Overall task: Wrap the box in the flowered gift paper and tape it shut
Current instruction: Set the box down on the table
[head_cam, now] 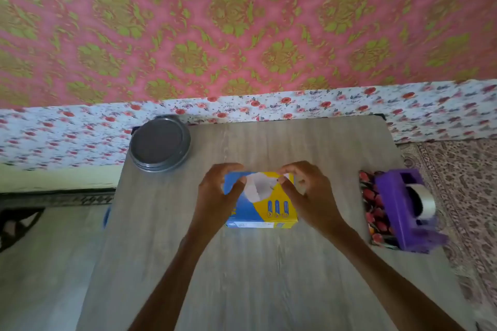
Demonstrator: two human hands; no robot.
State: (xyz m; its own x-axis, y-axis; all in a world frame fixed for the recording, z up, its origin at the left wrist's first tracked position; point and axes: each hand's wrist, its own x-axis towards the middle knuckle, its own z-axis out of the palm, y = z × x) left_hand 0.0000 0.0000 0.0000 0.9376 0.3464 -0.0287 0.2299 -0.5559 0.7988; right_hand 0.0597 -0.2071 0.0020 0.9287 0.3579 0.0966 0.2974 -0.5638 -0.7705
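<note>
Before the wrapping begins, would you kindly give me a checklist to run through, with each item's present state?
1. Box flat on the table: ok.
2. Left hand and right hand hold the box's far end: ok.
3. Box flaps closed: cannot tell, the hands cover that end.
4. Flowered gift paper spread out for the box: not ok, it lies folded under the tape dispenser at the table's right edge.
5. Tape roll loaded in the dispenser: ok.
6. Round tin clear of the box: ok, at the far left corner.
</note>
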